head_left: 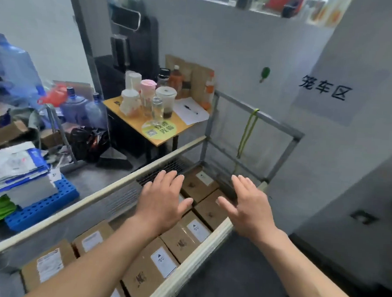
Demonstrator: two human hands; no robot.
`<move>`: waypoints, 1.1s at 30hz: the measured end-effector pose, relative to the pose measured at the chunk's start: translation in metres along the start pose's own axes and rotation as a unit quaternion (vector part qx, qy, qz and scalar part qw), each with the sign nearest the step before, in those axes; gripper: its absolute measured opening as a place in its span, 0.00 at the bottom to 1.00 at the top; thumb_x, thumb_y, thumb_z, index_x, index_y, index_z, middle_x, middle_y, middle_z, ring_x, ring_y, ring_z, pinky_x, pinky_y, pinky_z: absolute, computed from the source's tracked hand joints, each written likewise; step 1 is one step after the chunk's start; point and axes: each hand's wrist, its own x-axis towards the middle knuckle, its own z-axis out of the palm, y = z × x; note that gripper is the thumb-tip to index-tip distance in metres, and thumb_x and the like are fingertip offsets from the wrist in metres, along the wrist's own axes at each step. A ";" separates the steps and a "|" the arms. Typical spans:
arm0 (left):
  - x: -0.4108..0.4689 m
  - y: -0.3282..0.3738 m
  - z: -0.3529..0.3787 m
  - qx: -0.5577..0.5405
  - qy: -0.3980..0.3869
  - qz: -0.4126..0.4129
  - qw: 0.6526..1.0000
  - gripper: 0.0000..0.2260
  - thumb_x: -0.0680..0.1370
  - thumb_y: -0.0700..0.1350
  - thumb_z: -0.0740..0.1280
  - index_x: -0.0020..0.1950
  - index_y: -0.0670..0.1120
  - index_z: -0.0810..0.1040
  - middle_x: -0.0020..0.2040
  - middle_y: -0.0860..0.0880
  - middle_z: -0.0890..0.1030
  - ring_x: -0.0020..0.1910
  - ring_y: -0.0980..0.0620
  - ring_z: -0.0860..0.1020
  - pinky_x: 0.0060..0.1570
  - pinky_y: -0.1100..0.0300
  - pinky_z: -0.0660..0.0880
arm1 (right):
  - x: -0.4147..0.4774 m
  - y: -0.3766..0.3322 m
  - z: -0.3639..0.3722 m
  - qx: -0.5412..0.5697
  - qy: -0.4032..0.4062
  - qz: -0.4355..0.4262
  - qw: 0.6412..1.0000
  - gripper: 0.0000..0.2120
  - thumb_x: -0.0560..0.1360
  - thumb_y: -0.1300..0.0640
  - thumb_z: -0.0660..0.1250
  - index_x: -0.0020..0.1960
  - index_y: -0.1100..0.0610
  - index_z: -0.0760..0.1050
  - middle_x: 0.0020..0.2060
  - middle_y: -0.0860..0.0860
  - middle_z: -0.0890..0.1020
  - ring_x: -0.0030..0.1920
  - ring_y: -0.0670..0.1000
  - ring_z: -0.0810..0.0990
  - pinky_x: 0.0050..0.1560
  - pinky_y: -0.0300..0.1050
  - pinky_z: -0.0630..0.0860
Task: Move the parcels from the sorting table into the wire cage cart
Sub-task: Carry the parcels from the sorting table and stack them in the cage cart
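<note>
The wire cage cart (pixel 280 127) stands below me, its padded top rails running diagonally. Several brown cardboard parcels (pixel 152 266) with white labels lie flat on its floor in rows. My left hand (pixel 163 199) hovers over the cart with fingers straight and spread, holding nothing. My right hand (pixel 248 205) hovers beside it above the parcels at the far end, fingers also straight, empty. The sorting table is out of view.
A small yellow table (pixel 161 135) with cups, bottles and a paper sheet stands behind the cart. Blue water jugs (pixel 83 108) and clutter sit at left. A blue crate (pixel 42 208) under stacked mail envelopes lies near the cart's left rail. A white wall is at right.
</note>
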 end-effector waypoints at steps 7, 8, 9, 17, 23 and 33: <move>-0.006 0.147 0.007 -0.008 -0.004 0.104 0.995 0.33 0.80 0.66 0.55 0.79 0.48 0.64 0.79 0.49 0.64 0.79 0.46 0.59 0.71 0.46 0.65 | -0.091 0.107 -0.068 -0.013 0.033 0.107 0.994 0.42 0.73 0.32 0.52 0.77 0.59 0.67 0.74 0.54 0.72 0.77 0.55 0.65 0.71 0.56 0.69; -0.008 0.168 0.007 -0.011 0.000 0.118 0.993 0.35 0.77 0.67 0.52 0.78 0.48 0.66 0.78 0.49 0.66 0.78 0.46 0.61 0.69 0.46 0.67 | -0.104 0.120 -0.077 -0.014 0.038 0.121 0.992 0.42 0.73 0.32 0.52 0.77 0.59 0.67 0.74 0.54 0.72 0.77 0.56 0.65 0.71 0.56 0.68; -0.010 0.187 0.008 -0.017 0.007 0.133 0.991 0.37 0.75 0.68 0.49 0.76 0.47 0.68 0.76 0.49 0.68 0.77 0.46 0.63 0.67 0.46 0.69 | -0.117 0.133 -0.085 -0.017 0.042 0.135 0.990 0.42 0.73 0.33 0.53 0.77 0.59 0.66 0.74 0.54 0.71 0.77 0.56 0.65 0.70 0.56 0.68; -0.020 0.318 0.024 -0.026 0.007 0.238 0.971 0.32 0.80 0.64 0.59 0.79 0.50 0.62 0.80 0.51 0.61 0.80 0.47 0.56 0.72 0.48 0.64 | -0.205 0.223 -0.134 -0.030 0.084 0.238 0.967 0.40 0.75 0.32 0.57 0.77 0.58 0.65 0.74 0.55 0.71 0.76 0.56 0.65 0.70 0.58 0.68; -0.026 0.390 0.033 -0.038 -0.016 0.336 0.941 0.31 0.80 0.63 0.60 0.79 0.48 0.62 0.79 0.50 0.63 0.78 0.47 0.58 0.71 0.48 0.66 | -0.263 0.268 -0.151 -0.049 0.121 0.319 0.939 0.37 0.78 0.34 0.59 0.79 0.54 0.61 0.76 0.51 0.68 0.77 0.53 0.64 0.73 0.58 0.66; -0.038 0.462 0.043 -0.078 -0.059 0.479 0.872 0.31 0.81 0.63 0.59 0.79 0.50 0.61 0.80 0.50 0.61 0.79 0.48 0.57 0.72 0.47 0.65 | -0.342 0.275 -0.171 -0.072 0.167 0.464 0.867 0.35 0.80 0.38 0.62 0.81 0.52 0.57 0.80 0.49 0.62 0.80 0.51 0.56 0.77 0.56 0.58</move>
